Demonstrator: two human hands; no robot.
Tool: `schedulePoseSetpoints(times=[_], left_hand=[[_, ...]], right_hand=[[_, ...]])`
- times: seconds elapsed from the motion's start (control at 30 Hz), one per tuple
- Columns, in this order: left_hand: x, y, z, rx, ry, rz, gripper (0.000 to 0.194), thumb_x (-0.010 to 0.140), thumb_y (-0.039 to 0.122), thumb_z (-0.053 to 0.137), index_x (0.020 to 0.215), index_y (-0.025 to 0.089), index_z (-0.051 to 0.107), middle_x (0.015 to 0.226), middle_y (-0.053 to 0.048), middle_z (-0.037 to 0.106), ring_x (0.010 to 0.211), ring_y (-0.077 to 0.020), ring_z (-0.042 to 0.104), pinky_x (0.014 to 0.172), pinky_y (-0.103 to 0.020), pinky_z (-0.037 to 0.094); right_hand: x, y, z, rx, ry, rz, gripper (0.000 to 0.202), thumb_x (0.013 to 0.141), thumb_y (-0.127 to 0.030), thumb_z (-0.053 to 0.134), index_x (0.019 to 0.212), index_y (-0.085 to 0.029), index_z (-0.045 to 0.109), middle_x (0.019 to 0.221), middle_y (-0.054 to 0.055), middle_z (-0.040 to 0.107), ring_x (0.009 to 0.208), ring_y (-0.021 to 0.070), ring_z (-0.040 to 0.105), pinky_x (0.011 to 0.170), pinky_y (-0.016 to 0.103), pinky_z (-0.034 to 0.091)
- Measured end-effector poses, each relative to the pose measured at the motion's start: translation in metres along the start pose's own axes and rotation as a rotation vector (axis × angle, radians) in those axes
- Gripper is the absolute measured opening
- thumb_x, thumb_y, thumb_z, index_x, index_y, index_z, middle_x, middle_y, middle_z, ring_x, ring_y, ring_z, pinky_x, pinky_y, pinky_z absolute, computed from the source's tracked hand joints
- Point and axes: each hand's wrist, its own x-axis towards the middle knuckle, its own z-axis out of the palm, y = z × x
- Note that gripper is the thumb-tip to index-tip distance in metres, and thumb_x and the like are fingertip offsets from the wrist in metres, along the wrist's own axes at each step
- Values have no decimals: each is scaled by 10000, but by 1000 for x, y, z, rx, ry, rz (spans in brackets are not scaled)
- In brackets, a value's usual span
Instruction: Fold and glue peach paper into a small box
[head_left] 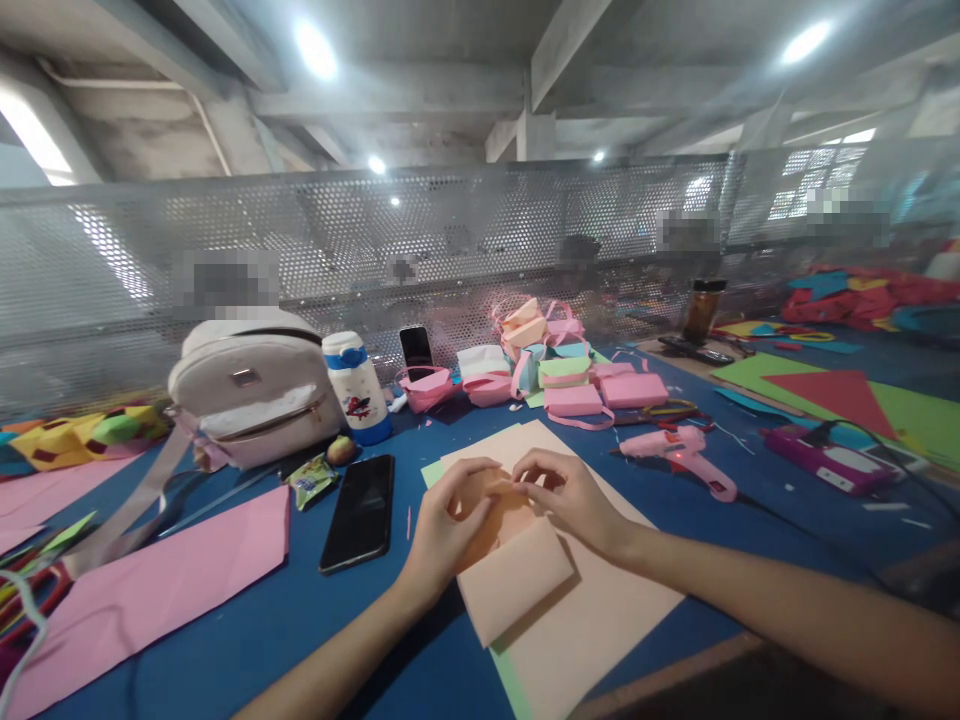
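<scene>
Pinching: left hand and right hand fingertips pressed on the folded peach paper piece.
Beneath fingers: flat peach paper sheet.
Left of fingers: black smartphone.

Folded paper piece: peach-coloured, creased into a flat pocket shape, far edge pinched between both hands. Lying on a larger peach sheet, itself flat on the blue table, near front edge.

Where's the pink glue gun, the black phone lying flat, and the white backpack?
pink glue gun (679,452): head view, on its body.
black phone (359,511): head view, middle of its screen.
white backpack (251,395): head view, on its front pocket.
</scene>
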Motion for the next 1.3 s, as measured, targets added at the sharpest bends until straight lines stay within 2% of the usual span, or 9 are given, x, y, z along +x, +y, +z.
schedulePoseSetpoints(times=[0.13, 0.23, 0.33, 0.47, 0.73, 0.93, 1.07, 1.17, 1.3], left_hand=[[2, 3, -2, -15, -104, 32, 175, 841, 136, 627, 978, 205, 711, 978, -43, 734, 944, -191, 683, 847, -270, 499], [4, 4, -4, -10, -137, -2, 109, 844, 148, 650, 921, 192, 714, 945, -46, 739, 899, -191, 687, 820, -265, 490], [5, 4, -6, -5, -134, -44, 40, 855, 182, 674, 861, 184, 714, 905, -47, 748, 860, -190, 689, 800, -263, 483], [5, 0, -7, -29, -103, -56, 51, 862, 201, 688, 825, 184, 718, 872, -42, 755, 826, -181, 690, 778, -253, 486], [4, -5, -7, -99, -37, 8, 61, 849, 179, 692, 792, 189, 710, 885, -55, 757, 872, -196, 699, 809, -271, 511], [4, -4, -6, -94, -38, 46, 80, 861, 179, 677, 783, 179, 694, 894, -78, 740, 905, -218, 699, 821, -299, 520], [3, -2, -7, -59, -35, 36, 48, 845, 152, 679, 871, 192, 686, 909, -52, 731, 895, -201, 691, 826, -286, 516], [3, -2, -9, -9, -3, 24, 191, 814, 135, 696, 987, 214, 688, 974, -40, 733, 933, -200, 686, 848, -282, 511], [4, -3, -11, 18, -72, 34, 150, 852, 168, 672, 985, 212, 726, 1004, -63, 753, 936, -212, 695, 848, -297, 510]], right_hand=[[1, -1, 0, -4, -10, 5, 167, 882, -352, 712, 831, -198, 675, 833, 9, 657, 713, 144, 582, 599, 238, 419], [0, -4, 0, -21, -34, 16, 126, 877, -305, 720, 827, -193, 688, 812, 6, 658, 704, 142, 577, 603, 240, 419], [-1, -7, 0, -42, -51, 22, 75, 863, -255, 730, 831, -192, 708, 810, 7, 670, 701, 139, 576, 616, 242, 427], [0, -8, 1, -39, -48, 46, 63, 825, -233, 755, 860, -192, 722, 832, 12, 684, 698, 135, 578, 622, 241, 444], [0, -6, 2, 59, 3, 127, 245, 769, -382, 806, 831, -191, 666, 765, -2, 646, 677, 142, 595, 571, 238, 426], [1, -5, 2, 49, -15, 139, 117, 785, -281, 757, 811, -188, 692, 750, -1, 650, 669, 135, 567, 589, 242, 418], [1, -4, 2, 51, -14, 140, 91, 782, -268, 741, 779, -185, 704, 711, -7, 639, 641, 129, 542, 579, 247, 393], [1, -4, 1, 41, 1, 145, 91, 775, -263, 740, 763, -181, 703, 704, -8, 642, 643, 130, 543, 590, 251, 387], [1, -6, 1, 20, -2, 140, 94, 789, -268, 735, 777, -179, 707, 713, -5, 653, 658, 135, 557, 601, 256, 398]])
